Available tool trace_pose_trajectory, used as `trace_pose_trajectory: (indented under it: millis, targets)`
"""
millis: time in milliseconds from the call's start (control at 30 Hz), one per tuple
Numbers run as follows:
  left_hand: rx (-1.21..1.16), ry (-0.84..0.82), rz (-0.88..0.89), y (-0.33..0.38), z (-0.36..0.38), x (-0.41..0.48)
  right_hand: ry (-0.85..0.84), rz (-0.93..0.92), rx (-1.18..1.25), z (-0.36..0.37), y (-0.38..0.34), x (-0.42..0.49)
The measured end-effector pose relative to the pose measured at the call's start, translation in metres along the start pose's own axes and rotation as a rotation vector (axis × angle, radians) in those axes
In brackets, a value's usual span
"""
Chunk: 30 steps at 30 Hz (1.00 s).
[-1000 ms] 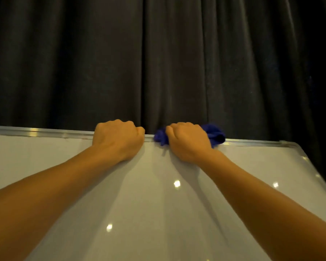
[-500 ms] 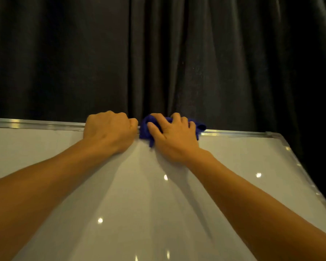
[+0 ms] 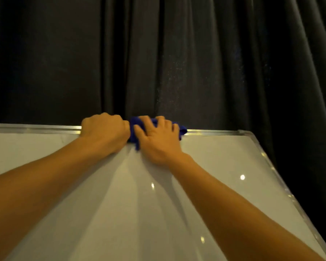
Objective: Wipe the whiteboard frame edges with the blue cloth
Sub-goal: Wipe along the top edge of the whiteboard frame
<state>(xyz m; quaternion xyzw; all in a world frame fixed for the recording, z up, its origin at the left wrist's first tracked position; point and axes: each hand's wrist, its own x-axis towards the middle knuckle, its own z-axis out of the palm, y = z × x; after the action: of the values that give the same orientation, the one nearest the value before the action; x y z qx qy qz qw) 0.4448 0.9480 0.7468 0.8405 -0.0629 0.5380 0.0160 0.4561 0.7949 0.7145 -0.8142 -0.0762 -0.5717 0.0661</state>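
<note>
The right hand (image 3: 158, 140) presses the crumpled blue cloth (image 3: 135, 127) on the metal frame (image 3: 36, 128), which runs left-right; the left hand (image 3: 105, 129) is fisted over the frame.

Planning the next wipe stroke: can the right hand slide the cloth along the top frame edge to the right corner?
Probably yes: right of the right hand and blue cloth, the top frame edge lies bare to the corner.

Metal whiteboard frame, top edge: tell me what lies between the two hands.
In the head view, only a bunched blue cloth fills the gap between left hand and right hand on the metal whiteboard frame.
</note>
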Motion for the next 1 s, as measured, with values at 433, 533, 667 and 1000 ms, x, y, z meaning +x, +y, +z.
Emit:
trace_pose_trajectory:
  millis: [433, 533, 667, 1000]
  targets:
    - [-0.046, -0.06, -0.037, 0.119, 0.015, 0.023, -0.09, 0.025, -0.031, -0.031, 0.172, 0.008]
    - [-0.025, -0.05, 0.004, 0.172, 0.024, 0.031, -0.038, -0.113, 0.008, -0.038, 0.195, 0.002]
    - [0.021, -0.001, 0.03, 0.176, 0.036, 0.032, -0.032, -0.013, -0.056, -0.056, 0.292, 0.004]
    - [-0.045, 0.074, 0.24, 0.252, 0.028, 0.023, 0.379, 0.533, 0.743, -0.075, 0.314, 0.031]
